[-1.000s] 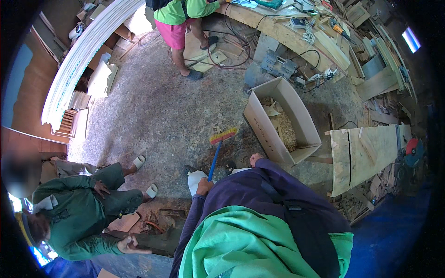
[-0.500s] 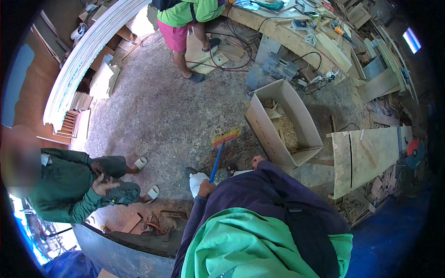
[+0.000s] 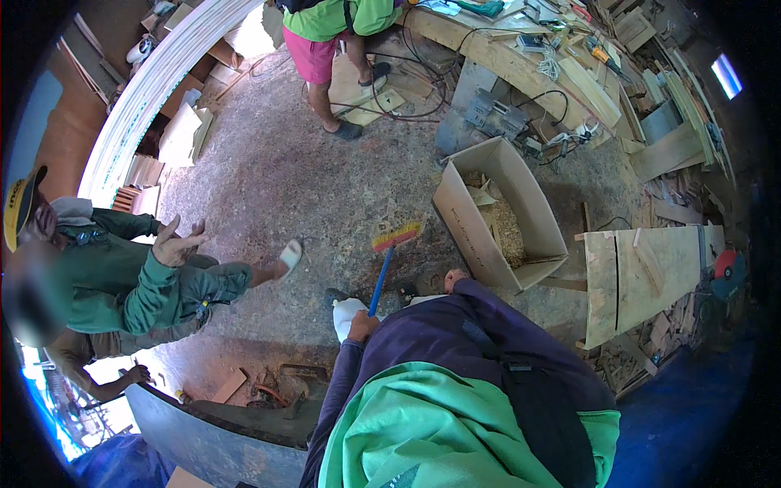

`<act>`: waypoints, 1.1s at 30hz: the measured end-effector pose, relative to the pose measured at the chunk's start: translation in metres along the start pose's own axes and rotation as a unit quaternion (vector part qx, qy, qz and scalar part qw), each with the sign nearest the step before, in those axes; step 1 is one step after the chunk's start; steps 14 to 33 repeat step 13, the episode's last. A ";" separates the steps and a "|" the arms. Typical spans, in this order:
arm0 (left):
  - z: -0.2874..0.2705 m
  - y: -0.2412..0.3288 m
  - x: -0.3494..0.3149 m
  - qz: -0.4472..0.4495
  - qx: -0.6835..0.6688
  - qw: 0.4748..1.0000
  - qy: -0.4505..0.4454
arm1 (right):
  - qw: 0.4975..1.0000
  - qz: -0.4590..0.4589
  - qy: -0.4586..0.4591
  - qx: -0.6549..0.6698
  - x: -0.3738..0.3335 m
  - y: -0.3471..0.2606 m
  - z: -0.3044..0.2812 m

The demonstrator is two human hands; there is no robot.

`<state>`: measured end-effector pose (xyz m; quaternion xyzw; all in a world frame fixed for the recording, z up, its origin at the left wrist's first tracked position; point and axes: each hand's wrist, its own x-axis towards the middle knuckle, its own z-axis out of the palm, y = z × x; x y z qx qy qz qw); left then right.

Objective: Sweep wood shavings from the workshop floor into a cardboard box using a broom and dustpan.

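My left hand (image 3: 363, 327) is closed round the blue handle of a broom (image 3: 381, 281). The broom slants away from me, and its yellow and red bristle head (image 3: 396, 237) rests on the rough floor. My right hand (image 3: 455, 281) hangs with curled fingers close to the near left side of a tall cardboard box (image 3: 460, 215), apart from the broom. Nothing sticks out of that hand. Inside the box lie wood shavings (image 3: 506, 232) and a few thin wood scraps.
Left of me a person in dark green (image 3: 122, 285) gestures with raised hands; another person's arm (image 3: 102, 386) reaches to a dark metal edge. A person in pink shorts (image 3: 311, 57) stands by a cluttered workbench (image 3: 488, 49). Cables (image 3: 407, 118) trail nearby; plywood (image 3: 651, 276) stands right.
The person in green has raised the hands and stepped, one foot now farther right. Another person's arm has appeared behind. My hands and the broom have hardly moved.
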<state>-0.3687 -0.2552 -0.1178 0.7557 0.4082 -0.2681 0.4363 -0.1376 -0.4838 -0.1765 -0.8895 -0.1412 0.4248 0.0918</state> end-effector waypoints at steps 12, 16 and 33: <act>0.006 -0.005 -0.001 0.045 -0.009 0.998 0.048 | 0.998 0.040 0.031 -0.035 0.008 0.005 0.003; 0.005 -0.006 0.002 0.058 -0.005 0.998 0.017 | 0.994 0.085 0.039 -0.058 0.011 0.008 0.003; 0.005 -0.006 0.002 0.058 -0.005 0.998 0.017 | 0.994 0.085 0.039 -0.058 0.011 0.008 0.003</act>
